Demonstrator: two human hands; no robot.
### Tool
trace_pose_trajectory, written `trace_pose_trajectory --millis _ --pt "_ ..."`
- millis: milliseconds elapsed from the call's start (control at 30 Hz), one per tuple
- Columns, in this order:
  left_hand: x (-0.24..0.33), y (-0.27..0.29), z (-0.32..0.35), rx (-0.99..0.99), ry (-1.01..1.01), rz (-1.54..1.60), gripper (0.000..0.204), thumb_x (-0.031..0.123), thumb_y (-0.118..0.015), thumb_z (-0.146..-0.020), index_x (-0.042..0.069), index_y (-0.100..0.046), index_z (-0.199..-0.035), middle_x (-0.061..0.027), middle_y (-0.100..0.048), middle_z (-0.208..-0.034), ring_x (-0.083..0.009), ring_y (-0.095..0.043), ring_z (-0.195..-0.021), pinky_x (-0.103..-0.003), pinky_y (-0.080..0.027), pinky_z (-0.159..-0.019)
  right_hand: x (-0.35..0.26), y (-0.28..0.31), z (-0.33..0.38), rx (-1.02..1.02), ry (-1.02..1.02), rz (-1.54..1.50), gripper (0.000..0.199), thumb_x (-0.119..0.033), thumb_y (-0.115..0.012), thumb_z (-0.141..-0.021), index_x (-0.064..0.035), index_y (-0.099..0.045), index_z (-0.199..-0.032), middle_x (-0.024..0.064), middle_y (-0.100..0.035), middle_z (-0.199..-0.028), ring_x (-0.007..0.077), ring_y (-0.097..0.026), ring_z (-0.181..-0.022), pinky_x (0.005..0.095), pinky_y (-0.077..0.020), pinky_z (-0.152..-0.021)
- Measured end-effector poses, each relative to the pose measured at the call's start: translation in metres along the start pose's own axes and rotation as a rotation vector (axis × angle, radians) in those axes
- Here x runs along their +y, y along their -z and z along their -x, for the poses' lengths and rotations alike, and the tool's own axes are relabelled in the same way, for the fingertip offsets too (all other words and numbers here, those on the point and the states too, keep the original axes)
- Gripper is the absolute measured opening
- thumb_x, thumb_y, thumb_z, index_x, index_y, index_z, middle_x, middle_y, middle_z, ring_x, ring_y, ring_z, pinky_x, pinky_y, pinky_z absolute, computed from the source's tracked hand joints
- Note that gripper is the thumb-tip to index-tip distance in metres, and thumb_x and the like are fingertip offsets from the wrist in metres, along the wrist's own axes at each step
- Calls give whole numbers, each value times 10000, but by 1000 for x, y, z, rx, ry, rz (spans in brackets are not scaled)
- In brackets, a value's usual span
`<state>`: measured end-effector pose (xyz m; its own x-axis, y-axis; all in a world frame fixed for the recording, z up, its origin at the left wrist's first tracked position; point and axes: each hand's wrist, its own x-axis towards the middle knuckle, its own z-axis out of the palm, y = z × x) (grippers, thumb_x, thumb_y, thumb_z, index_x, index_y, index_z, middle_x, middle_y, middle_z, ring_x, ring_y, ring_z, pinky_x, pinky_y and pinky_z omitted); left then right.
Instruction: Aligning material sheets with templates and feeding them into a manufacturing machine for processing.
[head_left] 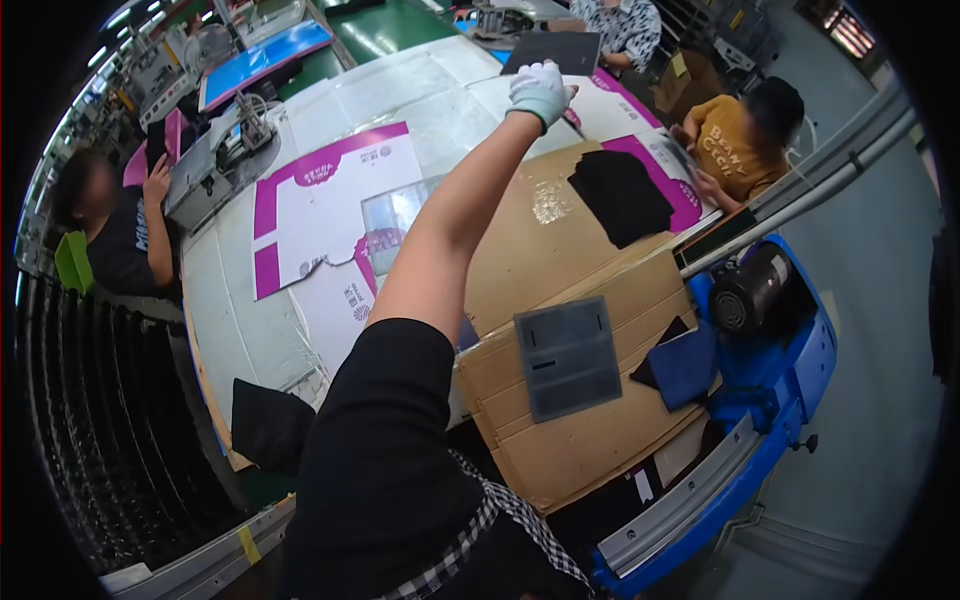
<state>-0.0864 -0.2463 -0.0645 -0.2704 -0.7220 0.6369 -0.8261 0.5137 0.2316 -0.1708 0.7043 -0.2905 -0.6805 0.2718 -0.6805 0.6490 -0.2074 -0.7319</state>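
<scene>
My left arm, in a short black sleeve, stretches far across the table. My left hand [540, 94] wears a whitish glove with at least one fingertip bare. Its fingers look curled at the near edge of a flat dark panel [553, 51]; whether they grip that panel or something smaller is hidden. Close below the hand is brown cardboard [520, 235] with a stack of black sheets [622, 196] on it. Nearer to me lies a grey translucent template [568, 358] with narrow slots. My right hand is out of view.
White and purple printed card [335, 205] covers the table's left part. Dark blue pieces [684, 366] lie near a blue machine [790, 350] with a motor at right. A black piece [268, 425] rests at the near left edge. Co-workers sit left, right and far.
</scene>
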Motion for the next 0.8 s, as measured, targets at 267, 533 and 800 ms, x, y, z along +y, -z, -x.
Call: trace_pose_trajectory --millis 267,533,800 --pt "-211 -38 223 23 805 -25 492 433 -424 -849 20 -526 -1096 -190 -499 -1182 -311 -460 -1074 -373 -297 -981 -21 10 58 121 93 98 673 -473 -496 -824 -214 -222 -1381 106 -358 -1341 263 -408 -1136 493 -338 -881" --pt "-163 -57 191 107 992 1295 395 384 -489 -857 46 -512 -1058 -56 -554 -856 -179 -530 -708 -282 -439 -637 -30 50 124 236 175 186 644 -443 -490 -832 -204 -238 -1375 110 -370 -1328 259 -422 -1107 473 -352 -861" --pt "-105 -33 245 -466 1929 1479 401 420 -415 -887 34 -515 -920 -66 -545 -759 -148 -501 -607 -246 -421 -545 -32 72 168 309 271 222 616 -413 -485 -840 -195 -253 -1368 113 -381 -1315 254 -437 -1077 453 -366 -842"
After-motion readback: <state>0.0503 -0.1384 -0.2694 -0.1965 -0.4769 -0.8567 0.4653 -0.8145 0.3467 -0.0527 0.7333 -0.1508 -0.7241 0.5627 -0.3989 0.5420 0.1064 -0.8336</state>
